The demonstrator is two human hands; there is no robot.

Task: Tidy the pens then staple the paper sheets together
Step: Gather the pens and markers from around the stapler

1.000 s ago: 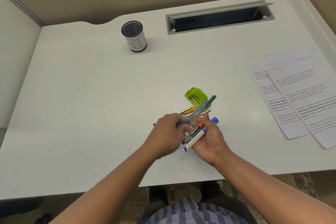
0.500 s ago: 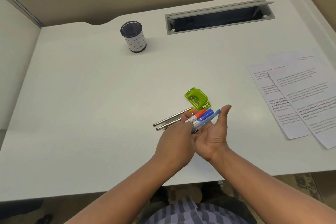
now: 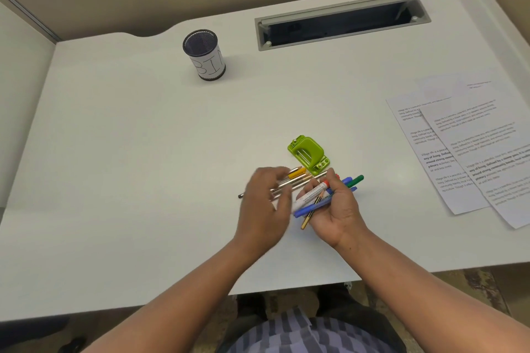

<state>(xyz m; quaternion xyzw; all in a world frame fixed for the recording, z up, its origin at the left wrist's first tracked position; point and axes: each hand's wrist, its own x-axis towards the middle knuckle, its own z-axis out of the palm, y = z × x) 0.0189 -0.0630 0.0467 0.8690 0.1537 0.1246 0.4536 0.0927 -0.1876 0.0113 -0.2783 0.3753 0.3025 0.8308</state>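
pens are mid-gather, not yet tidied. the right hand [image 3: 338, 206], palm up and fingers curled, holds a loose bundle of pens [image 3: 318, 198] just above the worktop [image 3: 143, 180]: a white marker with a red cap, a blue pen, a green-capped one poking out past the fingers, and a thin yellow-and-black pencil lying crosswise. the left hand [image 3: 266, 203] is blurred. it reaches over the pencils and slim pens still on the worktop [image 3: 289, 179], its fingers spread and loosely bent above them; whether it already touches or pinches one i cannot tell.

the mesh pen cup [image 3: 205, 54], marked "bin" on a white label, stands upright well apart from the hands, toward the back of the worktop, and as far as its dark mouth shows, nothing sticks out of it. so none of the pens seem to have gone in yet.

the green stapler [image 3: 308, 155] sits just beyond the pens on the worktop, untouched. the paper sheets [image 3: 470, 152] lie fanned and overlapping near the right edge, not squared up, with no staple visible.

my judgement: the first half is partly done, with some pens collected and several left to pick up, then the carry to the cup. aligning and stapling the sheets is all still ahead.
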